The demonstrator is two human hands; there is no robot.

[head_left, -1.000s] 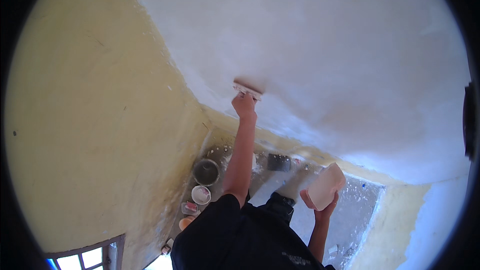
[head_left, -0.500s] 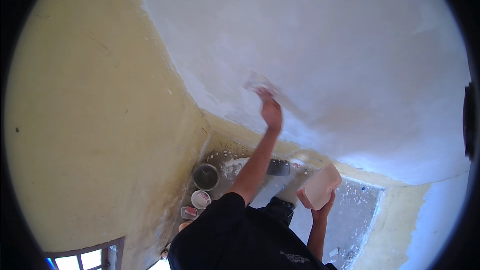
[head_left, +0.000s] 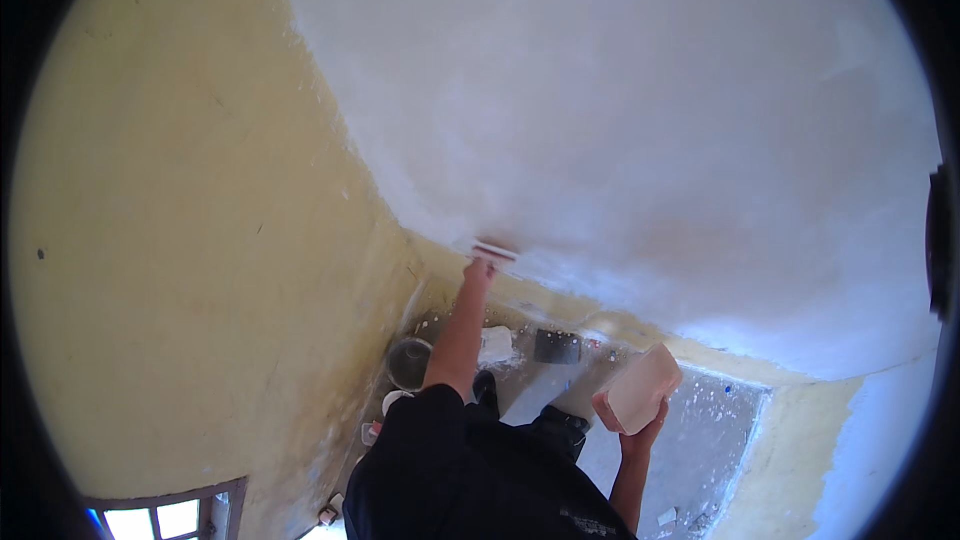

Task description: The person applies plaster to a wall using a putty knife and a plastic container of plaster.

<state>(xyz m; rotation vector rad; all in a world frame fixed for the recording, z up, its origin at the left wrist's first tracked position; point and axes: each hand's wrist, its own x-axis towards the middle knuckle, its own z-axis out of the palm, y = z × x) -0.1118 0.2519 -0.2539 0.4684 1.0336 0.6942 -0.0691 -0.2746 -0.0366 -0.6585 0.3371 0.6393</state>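
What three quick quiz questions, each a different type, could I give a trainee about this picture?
1. Fill in: The pale block-like object is held in the ___ hand.
2. True or false: Both hands grip that object.
3. Multiple choice: What colour is the wall on the picture's left? A, blue; B, yellow; C, red.

Key: 1, the right hand. 2, false: the left hand holds a flat-edged tool. 3, B.

The block hides part of the right hand. A sleeve partly covers a white tub. The lower edge crops the window.
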